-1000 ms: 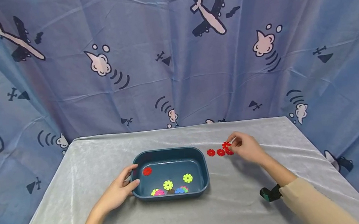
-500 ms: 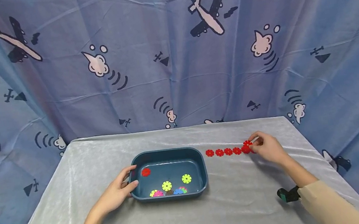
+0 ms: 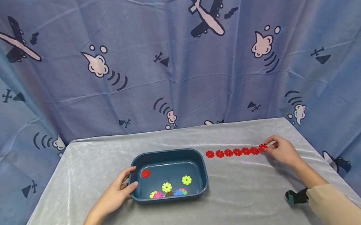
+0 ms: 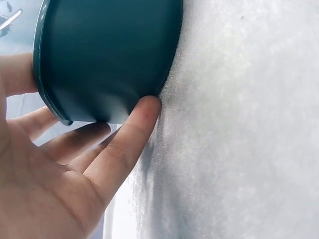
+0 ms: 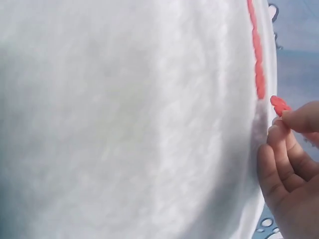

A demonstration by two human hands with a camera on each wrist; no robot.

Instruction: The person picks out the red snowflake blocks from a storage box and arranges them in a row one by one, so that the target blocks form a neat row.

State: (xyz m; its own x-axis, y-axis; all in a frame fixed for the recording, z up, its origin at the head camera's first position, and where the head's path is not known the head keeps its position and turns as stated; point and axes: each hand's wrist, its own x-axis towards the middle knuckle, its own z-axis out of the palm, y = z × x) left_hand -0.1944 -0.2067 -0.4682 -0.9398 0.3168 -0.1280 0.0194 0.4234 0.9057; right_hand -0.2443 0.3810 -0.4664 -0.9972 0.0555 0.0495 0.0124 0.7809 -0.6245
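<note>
My left hand (image 3: 118, 192) grips the left end of a dark blue-green plastic bin (image 3: 204, 166); in the left wrist view its fingers (image 4: 130, 130) lie against the bin's outer wall (image 4: 109, 55) and rim. On the right, my right hand (image 3: 283, 150) pinches a red notched snowflake disc (image 3: 263, 148) between thumb and fingertips. The right wrist view has this red disc (image 5: 279, 104) held just above the cloth, off the end of a row of red discs (image 5: 257, 64). That row (image 3: 237, 152) runs from beside the bin to the right hand.
Inside the bin lie one red disc (image 3: 145, 173), yellow discs (image 3: 166, 187), and pink, blue and dark ones partly hidden by the front wall. A pale grey cloth (image 3: 194, 221) covers the table. Behind it hangs a blue curtain (image 3: 172, 52) printed with airplanes.
My right hand has moved to the right, laying red discs down one after another, so the row has grown longer. The left hand and bin hold their place.
</note>
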